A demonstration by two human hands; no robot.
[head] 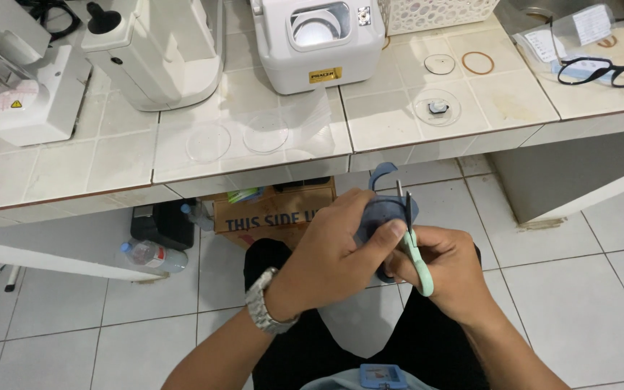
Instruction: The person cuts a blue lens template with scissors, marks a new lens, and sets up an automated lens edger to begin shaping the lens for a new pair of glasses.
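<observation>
**Cutting a blue piece with small scissors above the lap**

We go from left to right. On the tiled bench (74, 162) we see a white machine (154, 50), then two clear round lenses (237, 137) lying flat beside each other, and a white box-shaped device (318, 43) behind them. Under the bench stand a plastic bottle (152, 256) and a cardboard box (272, 213).

Our left hand (326, 249) is closed around a dark blue piece (384, 217); the thumb presses on its face and the other fingers are behind it, so we hold it firmly in the air, below the bench edge and above our knees. Our right hand (448, 271) is wrapped around the green handles of the scissors (409, 231). The blades look nearly closed and touch the right edge of the piece.

To cut well, we judge that the left hand should turn the piece into the blades, with the thumb kept away from the cutting line.

The scissors' long axis runs almost straight away from us, with the tips pointing toward the bench. The blue piece stands roughly upright, its small tab pointing up.

Further right lie a small round dish (437, 108) and black eyeglasses (604, 71).
</observation>
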